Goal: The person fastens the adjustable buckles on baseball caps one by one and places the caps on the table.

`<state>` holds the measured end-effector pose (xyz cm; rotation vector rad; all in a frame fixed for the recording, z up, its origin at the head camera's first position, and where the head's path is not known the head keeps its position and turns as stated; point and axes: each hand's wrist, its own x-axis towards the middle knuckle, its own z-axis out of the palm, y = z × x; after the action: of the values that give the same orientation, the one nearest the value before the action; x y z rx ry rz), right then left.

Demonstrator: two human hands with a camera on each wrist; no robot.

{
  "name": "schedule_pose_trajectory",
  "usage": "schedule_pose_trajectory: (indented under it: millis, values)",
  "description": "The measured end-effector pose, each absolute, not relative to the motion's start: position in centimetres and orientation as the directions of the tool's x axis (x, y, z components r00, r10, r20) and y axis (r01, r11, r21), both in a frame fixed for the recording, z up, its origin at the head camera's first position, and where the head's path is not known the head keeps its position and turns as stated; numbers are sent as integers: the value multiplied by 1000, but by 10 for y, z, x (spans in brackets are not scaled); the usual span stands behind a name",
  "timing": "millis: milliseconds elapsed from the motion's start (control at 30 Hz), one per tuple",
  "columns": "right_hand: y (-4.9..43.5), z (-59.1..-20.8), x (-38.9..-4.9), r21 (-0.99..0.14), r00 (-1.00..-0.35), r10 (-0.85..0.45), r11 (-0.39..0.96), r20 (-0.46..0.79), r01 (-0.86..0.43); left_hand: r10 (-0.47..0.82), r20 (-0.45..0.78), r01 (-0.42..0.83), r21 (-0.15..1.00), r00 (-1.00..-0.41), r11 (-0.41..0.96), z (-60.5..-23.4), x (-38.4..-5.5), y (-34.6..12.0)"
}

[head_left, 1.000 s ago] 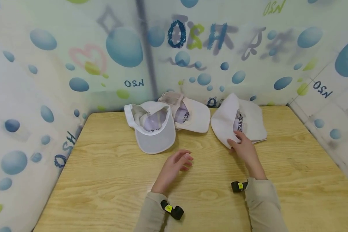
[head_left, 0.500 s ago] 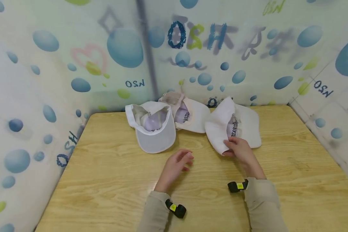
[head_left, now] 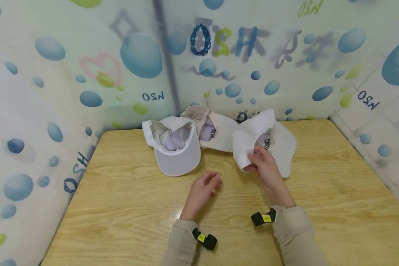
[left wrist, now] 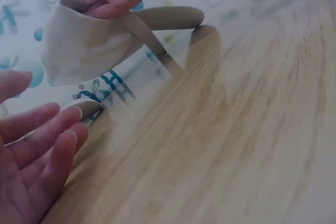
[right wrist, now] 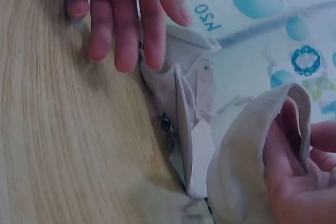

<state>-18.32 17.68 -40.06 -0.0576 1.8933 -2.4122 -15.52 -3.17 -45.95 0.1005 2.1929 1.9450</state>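
At two o'clock from our left hand [head_left: 203,192], whose loose fingers hold nothing, we pinch the rightmost cap [head_left: 251,131] by its rim with our right hand [head_left: 266,170], probably because that edge gives surer purchase than the soft crown.

Bright head view, slight glare on table [head_left: 136,207]; dimmer, softer wrist views

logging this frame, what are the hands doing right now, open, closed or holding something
Left hand: open, fingers relaxed, holding nothing.
Right hand: holding the edge of the rightmost white cap.
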Motion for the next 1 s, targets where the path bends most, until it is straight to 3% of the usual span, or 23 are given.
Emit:
schedule_pose_trajectory:
  millis: [233, 333, 600, 1000]
  values:
    - [151, -394, -175, -969, -983, -182, -247, 24, 22, 441, -66, -101, 993, -895, -56, -456, -151, -20]
    - [140, -396, -172, -973, -969, -243, -231, 36, 21, 477, -25, -83, 991, -879, -101, -450, -146, -14]
    - [130, -400, -166, -985, -931, -360, -171, 55, 8, 324, -21, -83, 981, -946, -177, -450, -146, -10]
    - [138, -405, -167, -996, -885, -458, -75, 78, -49, 174, 61, 23, 977, -983, -211, -463, -151, -13]
